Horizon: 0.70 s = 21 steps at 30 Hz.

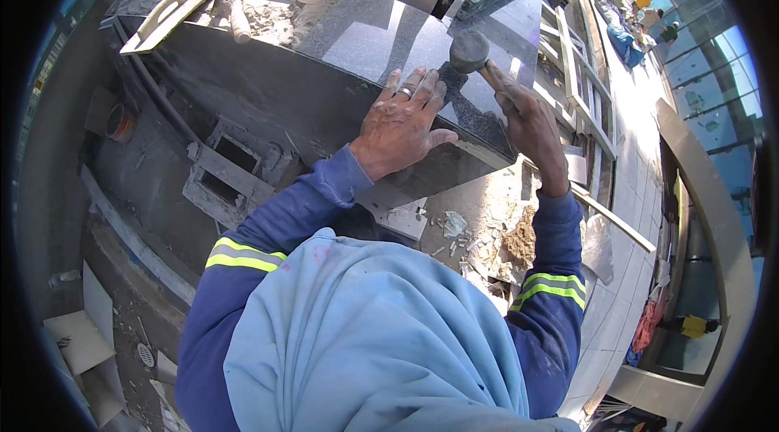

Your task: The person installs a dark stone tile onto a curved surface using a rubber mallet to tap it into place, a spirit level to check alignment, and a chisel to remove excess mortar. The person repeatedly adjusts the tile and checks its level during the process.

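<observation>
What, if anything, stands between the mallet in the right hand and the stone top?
Nothing visible stands between the mallet in the right hand and the stone top. The left hand rests at its near edge, just left of the mallet's head, beside it rather than under it.

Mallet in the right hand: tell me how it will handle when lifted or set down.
The mallet is probably head-heavy: its dark head looks much wider than the handle showing beside the right hand. Set down, it may roll, since the head looks round.
</observation>
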Available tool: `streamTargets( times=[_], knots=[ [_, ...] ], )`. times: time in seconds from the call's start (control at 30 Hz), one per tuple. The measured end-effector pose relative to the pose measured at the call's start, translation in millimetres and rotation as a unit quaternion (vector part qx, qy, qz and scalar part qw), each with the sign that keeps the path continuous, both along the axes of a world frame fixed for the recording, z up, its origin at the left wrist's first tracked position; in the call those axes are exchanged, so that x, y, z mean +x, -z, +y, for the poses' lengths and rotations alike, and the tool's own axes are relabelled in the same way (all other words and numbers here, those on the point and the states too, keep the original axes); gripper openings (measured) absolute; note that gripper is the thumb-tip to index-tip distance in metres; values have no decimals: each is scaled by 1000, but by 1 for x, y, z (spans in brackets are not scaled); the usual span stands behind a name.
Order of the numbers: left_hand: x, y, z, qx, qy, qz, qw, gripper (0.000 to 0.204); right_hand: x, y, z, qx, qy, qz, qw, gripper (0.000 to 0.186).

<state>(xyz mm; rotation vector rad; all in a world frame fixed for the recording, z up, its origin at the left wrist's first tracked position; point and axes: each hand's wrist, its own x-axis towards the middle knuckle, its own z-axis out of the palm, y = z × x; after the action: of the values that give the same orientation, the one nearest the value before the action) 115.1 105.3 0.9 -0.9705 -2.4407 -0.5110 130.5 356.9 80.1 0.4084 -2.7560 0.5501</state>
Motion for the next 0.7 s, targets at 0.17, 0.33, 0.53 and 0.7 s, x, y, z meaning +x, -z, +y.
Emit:
streamTargets(
  times=[0.17, 0.33, 0.53, 0.7],
  knots=[
    [-37, -28, -3, -113, 76, -67, 988, 89, 24, -7, 24, -159, 96, 76, 980, 39],
    [-77, -36, 51, -246, 230, -106, 936, 95, 56, 44, 47, -312, 142, 124, 931, 45],
    [-81, -31, 104, -237, 341, -100, 904, 93, 108, 112, 68, -387, 210, 135, 888, 47],
    [-161, -39, 47, -239, 142, -138, 951, 84, 150, 161, 89, -505, 295, 65, 808, 49]
  ],
)
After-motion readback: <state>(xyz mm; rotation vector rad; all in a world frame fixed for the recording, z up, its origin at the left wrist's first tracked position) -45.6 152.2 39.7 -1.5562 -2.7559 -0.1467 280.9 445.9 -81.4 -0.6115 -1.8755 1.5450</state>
